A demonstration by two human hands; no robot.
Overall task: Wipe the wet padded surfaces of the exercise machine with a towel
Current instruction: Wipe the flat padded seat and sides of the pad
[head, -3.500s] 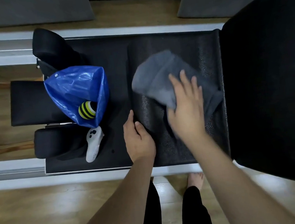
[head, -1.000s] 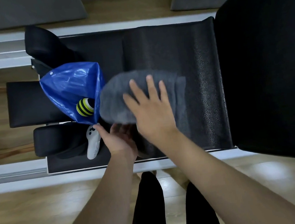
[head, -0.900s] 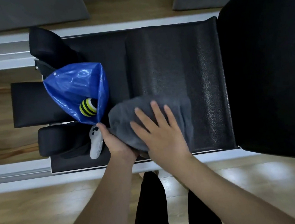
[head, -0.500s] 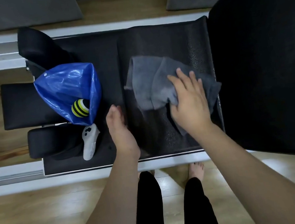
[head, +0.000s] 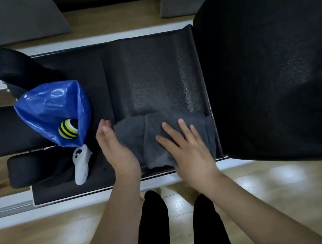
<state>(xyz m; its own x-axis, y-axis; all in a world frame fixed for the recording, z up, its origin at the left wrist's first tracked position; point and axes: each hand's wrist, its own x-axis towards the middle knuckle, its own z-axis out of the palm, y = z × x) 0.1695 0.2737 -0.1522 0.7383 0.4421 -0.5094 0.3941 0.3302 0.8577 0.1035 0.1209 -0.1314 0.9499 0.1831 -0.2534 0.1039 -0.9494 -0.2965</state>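
My right hand presses flat, fingers spread, on the grey towel at the black pad's lower edge; left hand released beside it; frame centre lies bare.

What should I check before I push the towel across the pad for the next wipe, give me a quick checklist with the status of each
1. Right hand flat on the gray towel, fingers spread: ok.
2. Left hand at the towel's left edge, open, palm turned toward it, not gripping: ok.
3. Towel sits at the near edge of the textured black pad, with bare pad beyond it: ok.
4. Blue bag with the striped ball lies on the pad left of the towel, close to the left hand: not ok for a leftward stroke.
5. White controller lies near the left wrist: not ok, could get knocked.
6. Wet patches remaining on the pad: cannot tell.
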